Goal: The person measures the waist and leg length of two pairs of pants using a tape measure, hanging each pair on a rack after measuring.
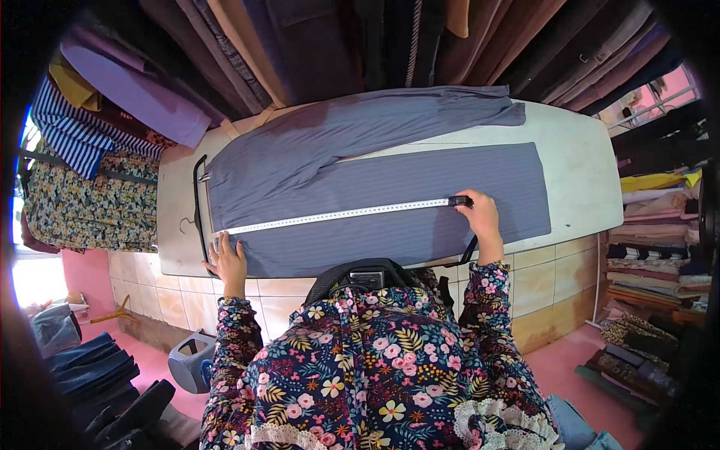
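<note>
Grey trousers [360,202] lie flat on the bench [577,172]. Left hand [227,262] pins the measuring tape [337,214] at the waistband; right hand [480,214] fingers pinch its far end (keep tape taut, parallel to the leg).

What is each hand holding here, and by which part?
Both hold the measuring tape stretched across the grey trousers. The left hand pins its end at the waistband edge; the right hand pinches it farther along, at a black tab by the fingertips.

Tailor's shop, hanging garments [247,52]; stacked fabrics [652,225]
</note>
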